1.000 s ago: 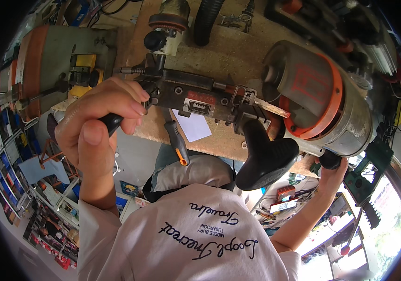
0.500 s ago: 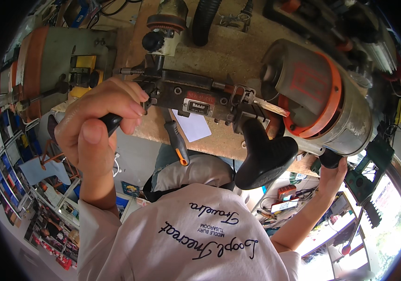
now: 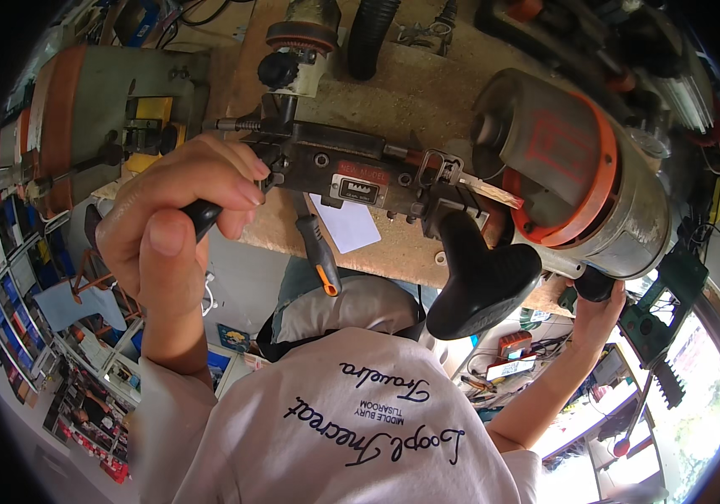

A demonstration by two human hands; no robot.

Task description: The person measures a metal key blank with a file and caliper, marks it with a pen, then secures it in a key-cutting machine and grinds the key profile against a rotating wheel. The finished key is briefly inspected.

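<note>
My left hand (image 3: 179, 206) is closed round a black handle (image 3: 200, 218) at the left end of a dark metal machine bar (image 3: 301, 168). My right hand (image 3: 599, 315), partly out of sight under the motor, is closed on a rounded black knob (image 3: 593, 284). Between the hands, a large black T-shaped grip (image 3: 484, 281) sticks out toward me from a metal clamp (image 3: 452, 206). A thin pale strip (image 3: 492, 191) reaches from the clamp toward the grey motor housing (image 3: 557, 143) with its orange ring (image 3: 599, 176).
A grey-and-orange handled tool (image 3: 318, 252) and white paper (image 3: 350, 225) lie at the bench edge (image 3: 410, 260). Left stands another grey machine (image 3: 83, 126). A black hose (image 3: 371, 38) runs at the back. A green toothed tool (image 3: 662, 319) is at right, and shelves (image 3: 20, 302) line the far left.
The black T-shaped grip has shifted slightly to the right. Both hands keep their holds with hardly any movement.
</note>
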